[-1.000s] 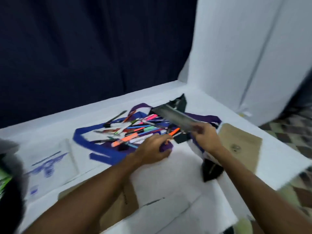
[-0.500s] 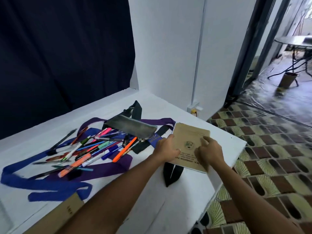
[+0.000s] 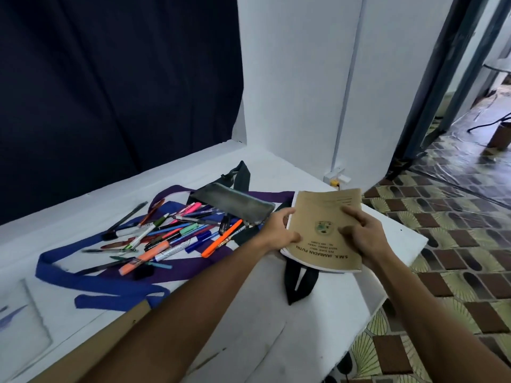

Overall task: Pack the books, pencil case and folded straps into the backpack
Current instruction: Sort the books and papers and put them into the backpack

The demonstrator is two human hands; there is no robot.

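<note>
Brown book (image 3: 326, 225) now lifted off the table (image 3: 249, 313), left grip (image 3: 279, 230) and right grip (image 3: 362, 236) both holding it

pens (image 3: 177, 239) on table (image 3: 276, 327), book (image 3: 323, 230) right

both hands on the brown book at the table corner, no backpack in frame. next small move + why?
Probably lift the brown book clear of the table with a firm two-hand hold. The left hand grips its left edge, the right hand holds its right side, and its near edge is tilted up over a black strap. Its destination isn't visible.
</note>
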